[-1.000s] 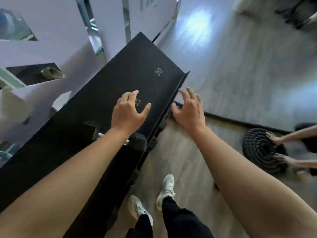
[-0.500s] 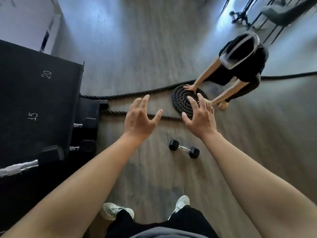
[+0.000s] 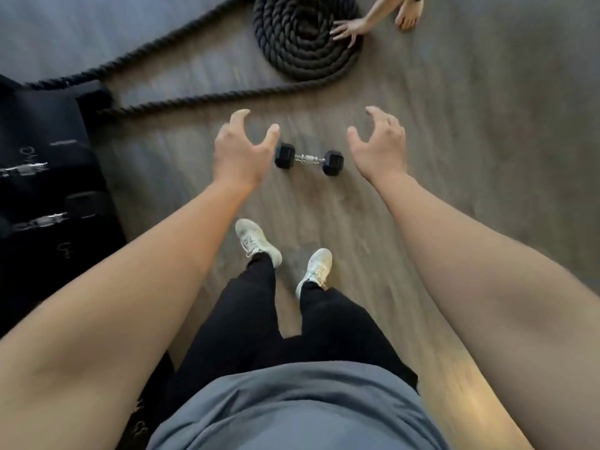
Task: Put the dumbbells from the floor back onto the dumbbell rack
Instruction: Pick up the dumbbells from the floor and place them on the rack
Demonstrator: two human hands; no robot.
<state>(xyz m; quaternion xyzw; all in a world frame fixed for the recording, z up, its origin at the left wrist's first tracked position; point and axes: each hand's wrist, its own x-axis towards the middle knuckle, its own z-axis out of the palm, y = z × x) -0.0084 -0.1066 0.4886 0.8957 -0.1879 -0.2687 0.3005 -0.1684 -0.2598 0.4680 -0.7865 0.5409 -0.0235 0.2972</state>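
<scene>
A small black hex dumbbell (image 3: 309, 158) with a chrome handle lies on the wooden floor just ahead of my feet. My left hand (image 3: 242, 150) hovers to the left of it, fingers curled and apart, holding nothing. My right hand (image 3: 380, 142) hovers to the right of it, also open and empty. Neither hand touches the dumbbell. The black dumbbell rack (image 3: 42, 177) stands at the left edge, with two chrome-handled dumbbells (image 3: 39, 219) resting on it.
A thick black battle rope (image 3: 306, 40) lies coiled on the floor beyond the dumbbell, its tail running left toward the rack. Another person's hand (image 3: 349, 29) rests on the coil and a bare foot (image 3: 407, 16) is beside it. My white shoes (image 3: 256, 240) stand near the dumbbell.
I have turned from the rack toward the floor. The dumbbell now lies between my two hands, which have dropped lower and spread apart. The rack has slid to the left edge.
</scene>
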